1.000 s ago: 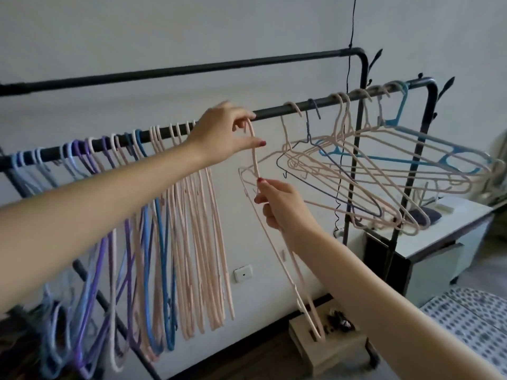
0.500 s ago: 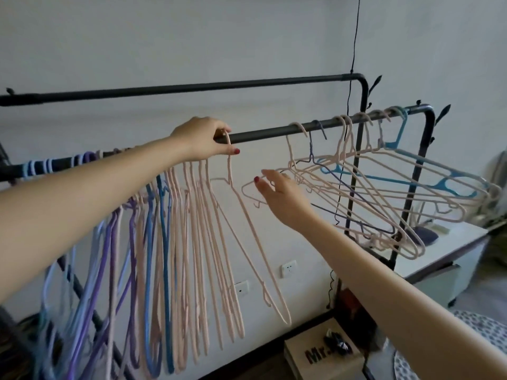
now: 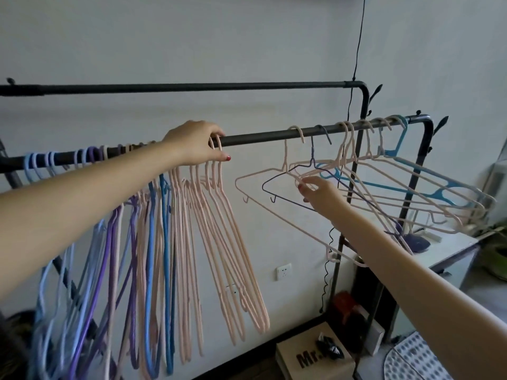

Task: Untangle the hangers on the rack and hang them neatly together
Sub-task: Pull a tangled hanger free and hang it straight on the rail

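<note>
Hangers split in two on the front rail [image 3: 260, 137]: a neat pink row [image 3: 219, 229] steadied by the left hand [image 3: 196, 144] gripping its hooks, and a tangled cluster [image 3: 384, 185] where the right hand [image 3: 319, 192] pinches a pink wire. Next, I judge, comes freeing one.
</note>
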